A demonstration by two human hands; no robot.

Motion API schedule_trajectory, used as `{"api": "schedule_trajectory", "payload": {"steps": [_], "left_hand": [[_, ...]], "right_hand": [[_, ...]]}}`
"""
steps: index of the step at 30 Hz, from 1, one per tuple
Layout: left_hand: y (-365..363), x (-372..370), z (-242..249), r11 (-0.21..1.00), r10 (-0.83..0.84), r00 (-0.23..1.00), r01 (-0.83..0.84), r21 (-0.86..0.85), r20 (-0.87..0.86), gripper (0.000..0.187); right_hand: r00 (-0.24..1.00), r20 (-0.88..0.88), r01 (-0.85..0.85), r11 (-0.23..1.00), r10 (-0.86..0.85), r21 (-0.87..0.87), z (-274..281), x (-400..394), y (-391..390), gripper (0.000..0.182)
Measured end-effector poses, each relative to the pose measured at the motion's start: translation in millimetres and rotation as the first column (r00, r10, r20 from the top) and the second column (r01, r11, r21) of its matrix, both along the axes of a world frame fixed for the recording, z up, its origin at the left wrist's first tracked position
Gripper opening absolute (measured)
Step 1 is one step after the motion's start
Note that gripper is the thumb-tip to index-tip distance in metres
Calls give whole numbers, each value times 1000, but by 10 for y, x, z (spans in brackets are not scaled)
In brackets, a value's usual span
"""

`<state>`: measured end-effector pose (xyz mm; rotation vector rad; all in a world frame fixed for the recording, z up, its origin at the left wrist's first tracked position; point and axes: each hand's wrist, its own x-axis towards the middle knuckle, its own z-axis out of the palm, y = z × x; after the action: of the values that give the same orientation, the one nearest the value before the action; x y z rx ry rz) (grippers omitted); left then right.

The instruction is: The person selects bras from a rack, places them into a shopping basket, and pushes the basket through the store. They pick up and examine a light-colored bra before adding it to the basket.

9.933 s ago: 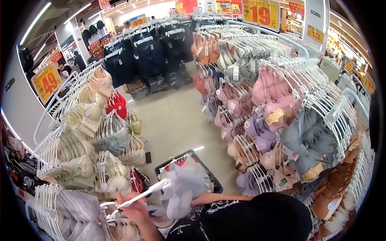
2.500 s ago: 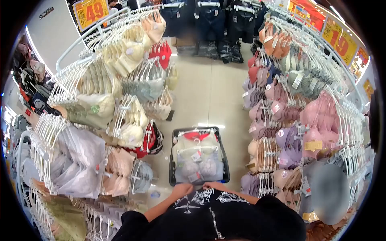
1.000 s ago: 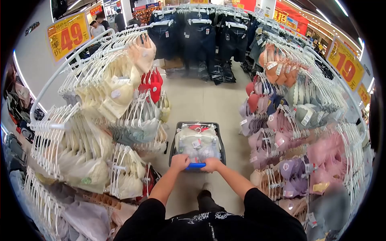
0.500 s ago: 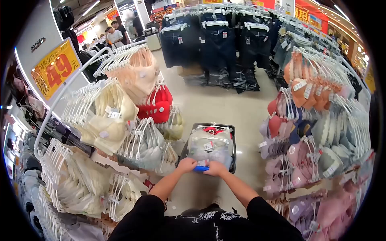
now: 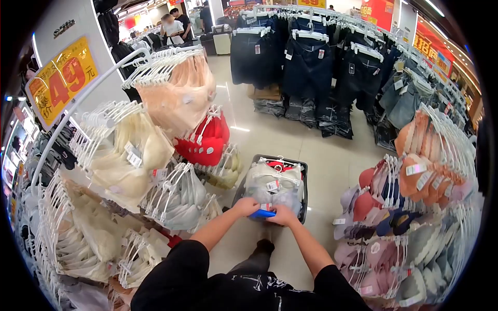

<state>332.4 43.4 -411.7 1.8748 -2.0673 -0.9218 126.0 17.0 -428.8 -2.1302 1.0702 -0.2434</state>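
Note:
A dark basket (image 5: 305, 187) stands in front of me at the centre, with pale bras (image 5: 264, 181) on white hangers and a bit of red inside. Across its near side runs a blue handle (image 5: 263, 213). My left hand (image 5: 246, 207) is wrapped round the handle's left end. On the right end, my right hand (image 5: 281, 215) has its fingers closed. Price tags lie on the bras between the hands and the far rim.
Bras hang on a curved rack (image 5: 78, 101) at left, beside a yellow price sign (image 5: 62, 80). More bras (image 5: 378, 259) hang at right. Dark shorts (image 5: 308, 62) hang ahead above packaged stacks (image 5: 334, 119). Two people (image 5: 174, 28) stand at the far left.
The left rack looks nearer, and the shorts have shifted right and grown larger in view. A leg now shows below the basket. Both hands still grip the handle.

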Motion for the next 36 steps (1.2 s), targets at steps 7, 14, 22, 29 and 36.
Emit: {"api": "schedule_trajectory", "payload": {"steps": [7,14,22,29,36], "left_hand": [[-1010,-81,164,980,113,994,-113,162,6,34],[-2013,-25,184,989,90,996,-92,116,21,43],[-2986,56,47,971,235,972,-234,50,-6,42],[-3776,22,151,932,363,931,-362,20,-27,34],[-4559,94,80,854,520,854,-519,28,-21,35]], "right_hand": [[998,-10,-59,986,58,-155,32,-49,-1158,43],[986,-135,-105,994,99,-43,78,56,-2325,44],[963,-219,-189,974,160,-122,176,195,-3471,43],[936,-184,-330,929,300,-168,128,308,-4591,42],[879,-167,-468,876,447,-119,271,607,-5657,41]]}}
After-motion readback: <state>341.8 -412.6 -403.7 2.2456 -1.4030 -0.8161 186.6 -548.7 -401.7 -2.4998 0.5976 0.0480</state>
